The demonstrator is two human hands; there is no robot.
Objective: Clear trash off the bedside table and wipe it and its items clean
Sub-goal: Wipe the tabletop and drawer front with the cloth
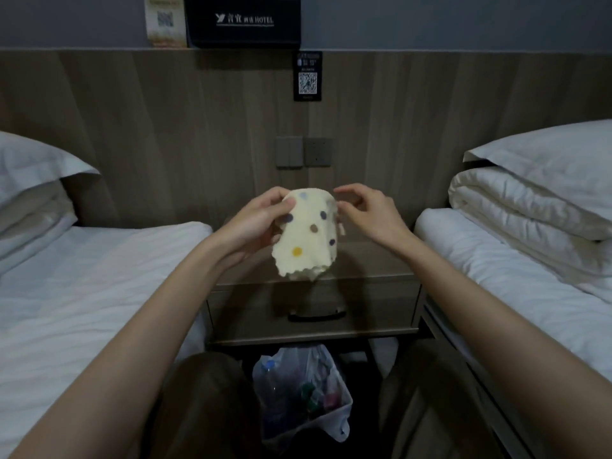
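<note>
Single head view, looking forward and down, close over bedside table [374,260] between beds

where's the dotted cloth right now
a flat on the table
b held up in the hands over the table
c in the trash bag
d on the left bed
b: the left hand and right hand hold the cloth by its top corners, so it hangs in the air above the table.
</note>
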